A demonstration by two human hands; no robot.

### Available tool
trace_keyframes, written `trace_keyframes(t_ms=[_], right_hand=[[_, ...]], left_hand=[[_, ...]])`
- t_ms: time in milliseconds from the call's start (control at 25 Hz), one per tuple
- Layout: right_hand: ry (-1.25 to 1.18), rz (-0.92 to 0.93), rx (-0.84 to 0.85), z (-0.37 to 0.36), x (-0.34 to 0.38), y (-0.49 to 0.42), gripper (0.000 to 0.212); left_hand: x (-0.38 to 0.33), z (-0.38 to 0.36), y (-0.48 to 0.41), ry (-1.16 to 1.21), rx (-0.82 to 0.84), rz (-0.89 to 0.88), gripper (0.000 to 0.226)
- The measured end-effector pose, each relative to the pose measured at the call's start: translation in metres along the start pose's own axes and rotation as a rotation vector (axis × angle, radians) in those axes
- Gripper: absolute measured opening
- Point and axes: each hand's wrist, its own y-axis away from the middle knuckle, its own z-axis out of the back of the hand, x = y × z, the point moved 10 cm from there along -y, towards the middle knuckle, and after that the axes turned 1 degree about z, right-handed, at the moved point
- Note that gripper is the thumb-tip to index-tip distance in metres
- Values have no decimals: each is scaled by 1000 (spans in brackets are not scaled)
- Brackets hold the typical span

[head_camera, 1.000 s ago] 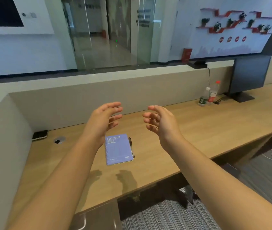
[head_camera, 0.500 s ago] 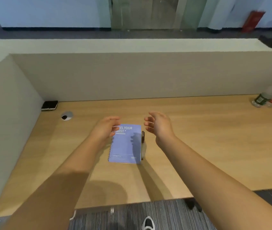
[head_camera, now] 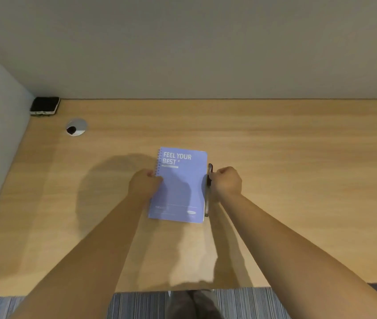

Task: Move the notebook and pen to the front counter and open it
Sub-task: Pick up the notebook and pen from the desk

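I see the notebook [head_camera: 179,185] lying shut on the tabletop [head_camera: 298,180], pen [head_camera: 208,189] just beside its right edge. My left hand [head_camera: 144,184] pinches the spiral side; my right hand [head_camera: 226,181] closes on the pen. Both look light; the thin cover may flex, so the stiffer spine seems the best grip.

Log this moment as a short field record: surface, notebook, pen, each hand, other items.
surface: wooden desk with grey partition walls behind and on the left
notebook: purple spiral notebook, closed, flat on the desk, cover reads FEEL YOUR BEST
pen: pen lying along the notebook's right edge
left hand: left hand at the spiral edge, fingers curled on it
right hand: right hand closed around the pen's upper part
other items: black phone in the back left corner; cable grommet nearby
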Motion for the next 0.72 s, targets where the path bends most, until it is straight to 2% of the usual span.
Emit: trace_keyframes(t_ms=[120,200,400,520,640,720], right_hand=[[70,4,-2,-10,-5,-5,3],[95,5,14,-13,-7,-8,15],[117,11,35,-15,-12,-18,9],[105,23,70,-17,-13,-21,17],[-20,29,61,-11,-5,-20,21],[-266,51,84,-2,14,-14,15]], left_hand=[[7,2,-6,-30,-83,14,37],[7,0,-7,-41,-99,24,42],[12,-11,-16,13,9,34,31],[1,-19,-14,150,120,-14,31],[-24,-21,1,332,209,-111,23],[-36,-7,9,429,192,-187,22]])
